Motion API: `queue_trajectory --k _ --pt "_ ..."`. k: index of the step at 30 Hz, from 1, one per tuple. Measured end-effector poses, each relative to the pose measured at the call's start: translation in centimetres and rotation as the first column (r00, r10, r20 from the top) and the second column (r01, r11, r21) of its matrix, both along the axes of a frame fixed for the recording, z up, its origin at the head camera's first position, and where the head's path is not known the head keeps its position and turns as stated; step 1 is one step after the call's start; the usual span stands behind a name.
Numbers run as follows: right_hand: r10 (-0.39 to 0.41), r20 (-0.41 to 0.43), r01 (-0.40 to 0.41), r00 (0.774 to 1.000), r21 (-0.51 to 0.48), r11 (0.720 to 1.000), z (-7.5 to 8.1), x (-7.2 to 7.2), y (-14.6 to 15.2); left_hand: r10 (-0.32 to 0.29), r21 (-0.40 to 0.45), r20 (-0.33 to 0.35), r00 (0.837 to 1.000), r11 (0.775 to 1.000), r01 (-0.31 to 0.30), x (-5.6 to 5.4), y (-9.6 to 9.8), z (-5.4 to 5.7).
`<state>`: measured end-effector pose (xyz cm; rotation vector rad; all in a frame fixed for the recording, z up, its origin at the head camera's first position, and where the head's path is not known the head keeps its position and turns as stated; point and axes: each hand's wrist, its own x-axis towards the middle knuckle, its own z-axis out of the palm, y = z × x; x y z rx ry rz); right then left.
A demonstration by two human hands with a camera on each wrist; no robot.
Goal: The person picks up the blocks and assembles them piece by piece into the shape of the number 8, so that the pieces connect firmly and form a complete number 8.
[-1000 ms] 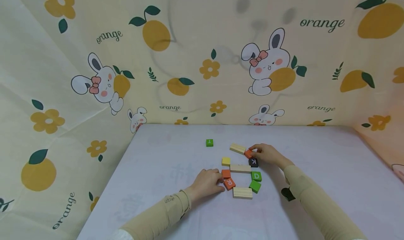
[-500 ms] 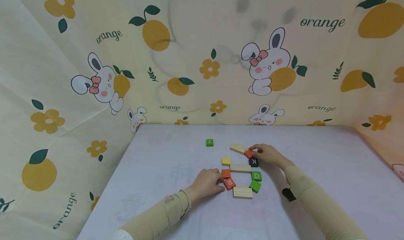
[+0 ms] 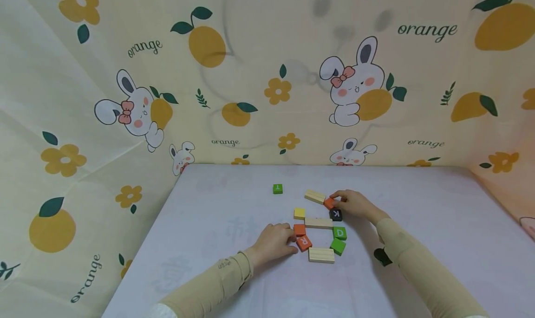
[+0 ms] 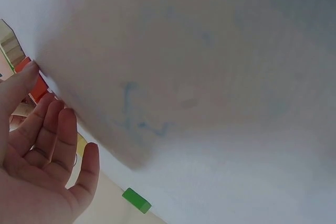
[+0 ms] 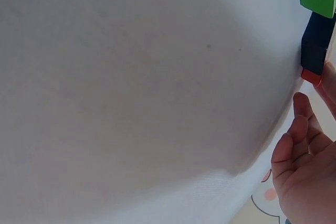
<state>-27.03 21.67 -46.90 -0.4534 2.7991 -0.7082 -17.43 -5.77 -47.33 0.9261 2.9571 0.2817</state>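
Note:
My left hand (image 3: 271, 243) is at the left side of the block shape, fingers loosely bent. Its fingertips and thumb are right at the edges of the orange R block (image 3: 304, 243) and a plain orange block (image 3: 299, 230). At the far right of the shape, my right hand (image 3: 353, 203) pinches a small orange block (image 3: 329, 203) between thumb and finger. That block sits between a black K block (image 3: 336, 215) and a slanted wooden plank (image 3: 315, 196). In the right wrist view, the other right fingers (image 5: 283, 148) are curled below it.
A wooden plank (image 3: 318, 223) crosses the middle, with a yellow block (image 3: 299, 213) by its left end. Green blocks (image 3: 340, 233) line the right side; another plank (image 3: 321, 255) lies in front. A lone green T block (image 3: 277, 189) is further back. Printed cloth (image 3: 251, 76) stands behind.

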Motion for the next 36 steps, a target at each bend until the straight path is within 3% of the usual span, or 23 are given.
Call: queue_trajectory --k 36 --pt "0.012 -0.01 -0.012 1.0 0.013 1.0 0.08 -0.11 -0.01 -0.018 0.024 0.002 1.0 1.0 0.018 -0.13 -0.16 0.03"
